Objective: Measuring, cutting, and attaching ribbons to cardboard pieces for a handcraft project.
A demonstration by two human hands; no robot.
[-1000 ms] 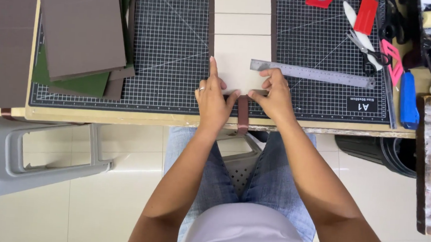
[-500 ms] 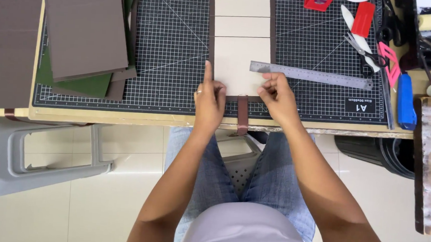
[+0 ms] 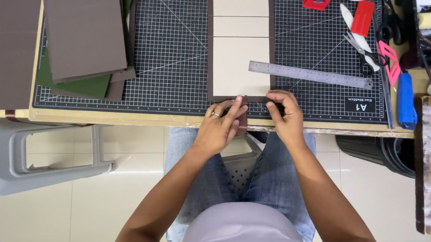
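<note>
Head view, looking down on a black cutting mat spread over the worktop; cream boards bordered in brown cover material at the mat's middle, reaching its near edge; left hand pinching the brown strip at that near edge, fingers closed on it; right hand just beside, fingertips pressed on the brown border, not gripping; steel ruler across the mat, just beyond the right hand; brown sheets stacked over the mat's left side.

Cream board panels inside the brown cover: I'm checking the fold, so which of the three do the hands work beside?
The nearest, largest cream board panel, by the left hand and right hand; the two shorter panels lie farther away, beyond it.
</note>
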